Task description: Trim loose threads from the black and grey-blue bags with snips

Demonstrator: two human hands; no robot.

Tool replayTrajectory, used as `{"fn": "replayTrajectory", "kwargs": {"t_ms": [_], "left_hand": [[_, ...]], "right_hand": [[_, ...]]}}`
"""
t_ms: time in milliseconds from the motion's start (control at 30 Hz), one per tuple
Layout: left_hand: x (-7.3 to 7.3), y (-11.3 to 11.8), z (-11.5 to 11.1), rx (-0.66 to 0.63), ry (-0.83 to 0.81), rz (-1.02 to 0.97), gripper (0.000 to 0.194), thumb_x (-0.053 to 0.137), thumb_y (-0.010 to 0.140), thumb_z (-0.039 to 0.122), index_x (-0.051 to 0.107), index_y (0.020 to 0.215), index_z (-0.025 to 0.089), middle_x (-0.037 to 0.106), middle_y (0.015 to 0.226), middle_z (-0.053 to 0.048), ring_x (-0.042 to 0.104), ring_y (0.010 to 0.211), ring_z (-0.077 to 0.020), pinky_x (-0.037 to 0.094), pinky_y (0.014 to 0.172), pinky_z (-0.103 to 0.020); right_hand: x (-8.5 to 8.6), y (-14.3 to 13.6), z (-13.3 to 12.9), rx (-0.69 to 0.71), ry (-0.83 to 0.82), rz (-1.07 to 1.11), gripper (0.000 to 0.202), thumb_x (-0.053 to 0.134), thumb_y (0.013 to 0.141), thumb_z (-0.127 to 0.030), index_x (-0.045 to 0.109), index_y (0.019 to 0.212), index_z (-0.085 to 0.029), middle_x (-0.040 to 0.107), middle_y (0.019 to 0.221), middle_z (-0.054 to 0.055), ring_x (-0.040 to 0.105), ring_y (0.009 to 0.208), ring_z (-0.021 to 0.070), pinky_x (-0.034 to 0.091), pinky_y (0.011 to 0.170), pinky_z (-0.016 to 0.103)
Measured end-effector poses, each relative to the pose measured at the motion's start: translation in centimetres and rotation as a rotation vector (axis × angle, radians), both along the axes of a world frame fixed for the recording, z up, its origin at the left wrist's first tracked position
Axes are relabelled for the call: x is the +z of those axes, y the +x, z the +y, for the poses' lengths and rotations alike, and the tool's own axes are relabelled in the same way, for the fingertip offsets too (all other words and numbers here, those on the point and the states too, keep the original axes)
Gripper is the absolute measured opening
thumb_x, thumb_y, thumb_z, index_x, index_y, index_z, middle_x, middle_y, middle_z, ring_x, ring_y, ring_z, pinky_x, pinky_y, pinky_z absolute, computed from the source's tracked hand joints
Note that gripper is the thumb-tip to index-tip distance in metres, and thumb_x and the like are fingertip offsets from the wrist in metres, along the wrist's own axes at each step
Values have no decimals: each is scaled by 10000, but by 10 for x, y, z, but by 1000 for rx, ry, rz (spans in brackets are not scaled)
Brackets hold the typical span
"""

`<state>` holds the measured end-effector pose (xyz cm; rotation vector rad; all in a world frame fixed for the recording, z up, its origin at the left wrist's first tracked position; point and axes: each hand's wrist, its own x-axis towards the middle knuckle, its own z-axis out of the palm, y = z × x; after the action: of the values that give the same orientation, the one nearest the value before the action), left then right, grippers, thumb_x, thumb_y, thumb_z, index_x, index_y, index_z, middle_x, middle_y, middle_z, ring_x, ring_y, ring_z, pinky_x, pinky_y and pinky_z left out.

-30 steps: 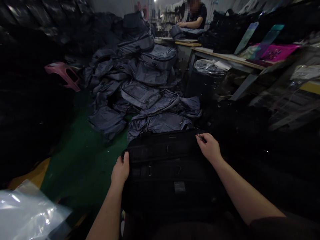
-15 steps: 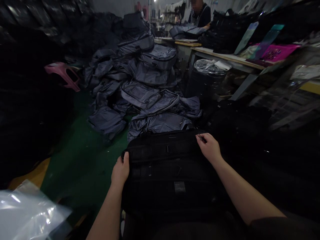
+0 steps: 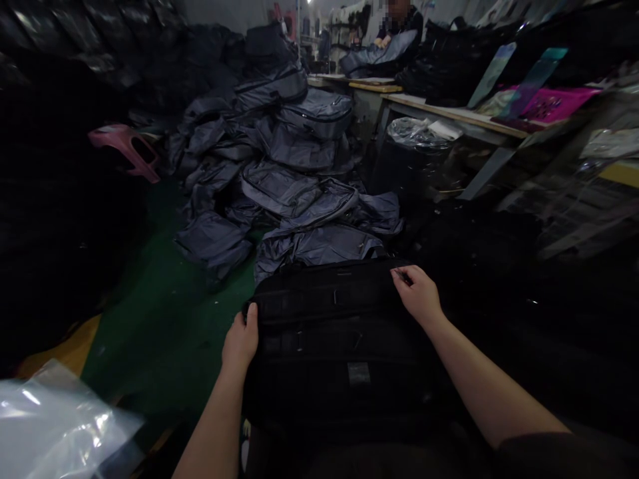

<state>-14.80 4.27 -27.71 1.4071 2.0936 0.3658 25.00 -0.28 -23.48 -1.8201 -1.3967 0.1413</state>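
A black backpack (image 3: 319, 339) lies across my lap, its straps, small metal loops and a grey patch facing up. At its left edge my left hand (image 3: 241, 339) is closed on the fabric, thumb on top and fingers hidden underneath. Near the far right corner, my right hand (image 3: 417, 293) is closed in a pinch. Something small and dark shows between those fingertips, too dim to name; it may be part of the bag. Just beyond the backpack lies a heap of grey-blue bags (image 3: 299, 193).
A pink plastic stool (image 3: 124, 146) lies at left on the green floor (image 3: 150, 313). Clear plastic sheeting (image 3: 60, 426) fills the lower left. At right are a worktable (image 3: 459, 114), a magenta basket (image 3: 559, 106) and a lined bin (image 3: 409, 163). A co-worker (image 3: 407, 26) handles a grey bag behind.
Both my hands and the backpack stay almost still. In the background, the co-worker's hands have moved and the grey bag there is lifted higher on its right side.
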Motion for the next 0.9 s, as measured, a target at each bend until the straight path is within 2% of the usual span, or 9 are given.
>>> {"fn": "replayTrajectory", "kwargs": {"t_ms": [300, 600, 700, 800, 833, 900], "left_hand": [[4, 2, -1, 11, -19, 8, 866, 117, 769, 749, 515, 1229, 133, 580, 1217, -228, 557, 1081, -407, 452, 847, -500], [12, 7, -5, 15, 0, 40, 816, 144, 804, 702, 522, 1210, 104, 626, 1112, -238, 606, 981, -394, 477, 784, -488], [25, 11, -10, 21, 108, 109, 733, 225, 831, 649, 492, 1243, 106, 584, 1183, -224, 558, 1069, -381, 447, 862, -487], [47, 20, -20, -50, 424, 269, 580, 366, 850, 535, 508, 1229, 120, 535, 1246, -190, 463, 1185, -352, 365, 981, -473], [56, 24, -25, -101, 508, 267, 507, 405, 852, 488, 540, 1190, 136, 559, 1209, -166, 480, 1164, -327, 366, 986, -449], [73, 39, -37, -236, 556, 112, 353, 461, 851, 415, 600, 1085, 191, 617, 1095, -99, 552, 1055, -256, 416, 937, -369]], "right_hand": [[-2, 0, -1, -5, 9, 5, 161, 547, 833, -346, 659, 829, -231, 633, 858, 40, 597, 760, 188, 480, 688, 304], [1, -1, -2, -8, 20, 14, 164, 539, 833, -343, 652, 827, -225, 637, 869, 44, 600, 768, 188, 484, 699, 306], [2, -2, -2, -7, 13, 14, 169, 542, 826, -349, 660, 850, -231, 638, 879, 45, 599, 759, 190, 486, 687, 309], [3, -3, -2, -14, 4, 13, 182, 536, 825, -357, 663, 856, -232, 638, 883, 51, 598, 751, 193, 486, 673, 312], [4, -3, -2, -17, 1, 13, 181, 535, 824, -358, 663, 853, -233, 639, 885, 51, 598, 749, 193, 486, 672, 311], [5, -4, -3, -20, -4, 12, 172, 538, 822, -352, 663, 849, -236, 641, 895, 48, 600, 754, 190, 485, 678, 307]]}}
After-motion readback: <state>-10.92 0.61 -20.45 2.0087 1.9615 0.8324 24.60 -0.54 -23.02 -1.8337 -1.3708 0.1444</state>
